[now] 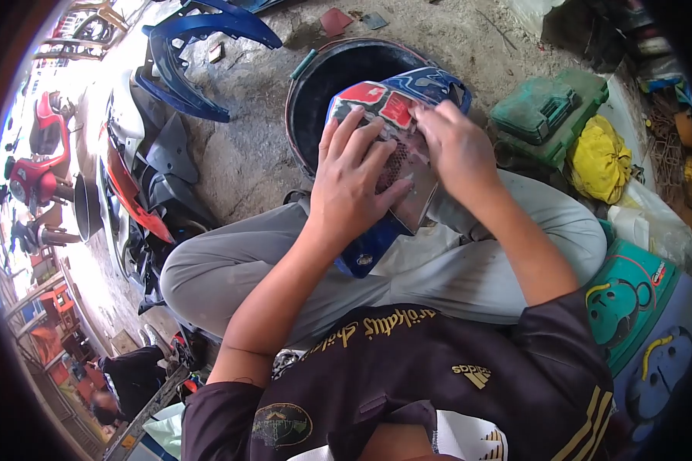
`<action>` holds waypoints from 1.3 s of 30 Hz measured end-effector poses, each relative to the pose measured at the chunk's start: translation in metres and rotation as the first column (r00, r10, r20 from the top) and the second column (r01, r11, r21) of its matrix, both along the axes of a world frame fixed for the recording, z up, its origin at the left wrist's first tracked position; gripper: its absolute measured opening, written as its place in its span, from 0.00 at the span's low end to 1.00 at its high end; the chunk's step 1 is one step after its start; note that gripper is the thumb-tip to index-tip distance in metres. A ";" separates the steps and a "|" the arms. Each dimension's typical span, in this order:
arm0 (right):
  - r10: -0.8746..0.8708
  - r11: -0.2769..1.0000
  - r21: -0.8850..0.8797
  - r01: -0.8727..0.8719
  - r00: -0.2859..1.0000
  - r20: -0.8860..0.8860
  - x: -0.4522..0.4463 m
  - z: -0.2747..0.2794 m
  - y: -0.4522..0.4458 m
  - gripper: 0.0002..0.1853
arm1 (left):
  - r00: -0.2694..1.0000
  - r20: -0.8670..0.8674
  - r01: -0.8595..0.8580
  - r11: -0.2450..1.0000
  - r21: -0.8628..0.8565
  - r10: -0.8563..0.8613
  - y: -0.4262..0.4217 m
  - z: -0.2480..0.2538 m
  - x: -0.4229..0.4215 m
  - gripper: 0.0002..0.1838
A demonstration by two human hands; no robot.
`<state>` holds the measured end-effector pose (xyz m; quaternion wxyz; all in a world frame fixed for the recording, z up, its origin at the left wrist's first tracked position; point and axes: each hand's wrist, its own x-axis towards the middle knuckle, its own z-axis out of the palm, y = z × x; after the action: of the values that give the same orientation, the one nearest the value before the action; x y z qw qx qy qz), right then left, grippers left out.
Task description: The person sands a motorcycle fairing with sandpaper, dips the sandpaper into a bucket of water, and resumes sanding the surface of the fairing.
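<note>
A blue motorcycle fairing panel lies across my lap and over a black bucket. Its face bears red and white decals, and the lower part of that face is worn and greyish, with patchy decal remnants. My left hand rests on the panel with its fingers spread over the face. At the right edge of the red decal, my right hand has its fingers pinched together against the surface. Whatever sits between those fingertips is hidden.
Blue plastic body parts lie on the concrete floor beyond the bucket. Dark and red fairings are at the left. To the right are a green tool case, a yellow bag and a teal box. Another person is at lower left.
</note>
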<state>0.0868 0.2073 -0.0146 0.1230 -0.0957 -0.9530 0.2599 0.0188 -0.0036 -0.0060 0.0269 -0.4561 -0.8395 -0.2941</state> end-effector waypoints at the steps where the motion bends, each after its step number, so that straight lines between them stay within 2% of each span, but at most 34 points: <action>1: 0.007 1.000 0.023 -0.008 1.000 0.013 0.006 0.004 -0.005 0.12 | 1.000 -0.003 0.001 1.000 0.024 -0.001 0.000 0.000 0.002 0.31; 3: -0.001 1.000 0.025 0.000 0.999 0.033 0.000 0.004 -0.003 0.12 | 1.000 -0.015 -0.008 1.000 0.027 0.008 0.000 -0.002 0.000 0.32; 6: 0.026 0.997 -0.066 -0.036 0.989 -0.145 -0.020 -0.028 0.018 0.12 | 1.000 -0.002 -0.001 1.000 0.023 0.001 0.002 -0.002 0.002 0.32; 7: 0.021 0.998 -0.051 -0.025 0.997 -0.078 -0.014 -0.015 0.013 0.11 | 1.000 -0.007 0.000 1.000 0.022 0.000 0.002 -0.002 0.002 0.32; 11: 0.006 0.993 -0.121 -0.008 1.000 -0.016 0.001 -0.001 -0.002 0.11 | 0.999 -0.035 -0.008 1.000 0.003 0.008 0.000 0.001 0.001 0.33; 15: 0.029 0.987 -0.154 -0.051 0.989 -0.143 -0.016 -0.017 0.013 0.11 | 1.000 -0.005 -0.012 1.000 0.005 0.012 0.000 -0.001 0.003 0.32; 18: 0.031 0.991 -0.127 -0.040 0.997 -0.074 0.001 0.000 -0.008 0.11 | 1.000 -0.023 -0.009 1.000 -0.007 0.009 0.000 0.001 0.000 0.31; 23: 0.055 0.972 -0.220 -0.079 0.992 -0.114 -0.021 -0.013 0.017 0.11 | 1.000 -0.007 -0.010 1.000 -0.008 0.010 0.000 0.000 0.003 0.31; 27: 0.083 0.979 -0.184 -0.093 0.995 -0.058 0.001 0.002 0.000 0.10 | 1.000 -0.020 -0.002 1.000 -0.003 0.002 0.000 0.000 -0.001 0.31; 31: 0.113 0.981 -0.146 -0.130 0.987 -0.115 -0.027 -0.012 0.019 0.11 | 1.000 0.002 -0.011 1.000 -0.003 0.011 0.000 -0.001 0.003 0.31; 35: 0.091 0.986 -0.139 -0.095 0.995 -0.033 -0.002 0.003 0.005 0.11 | 1.000 -0.021 0.001 1.000 -0.008 -0.001 -0.001 0.000 0.003 0.30; 38: 0.077 0.994 -0.074 -0.081 0.996 -0.051 -0.019 -0.010 0.019 0.11 | 1.000 -0.026 -0.013 0.999 -0.035 0.012 0.001 0.000 0.008 0.30; 39: 0.062 0.993 -0.091 -0.074 0.989 -0.131 -0.026 -0.019 0.024 0.11 | 1.000 -0.020 -0.015 0.999 -0.037 0.014 0.001 0.000 0.009 0.30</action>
<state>0.0606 0.2318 -0.0340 0.1702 -0.0521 -0.9324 0.3147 0.0280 -0.0024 -0.0058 0.0289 -0.4532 -0.8478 -0.2738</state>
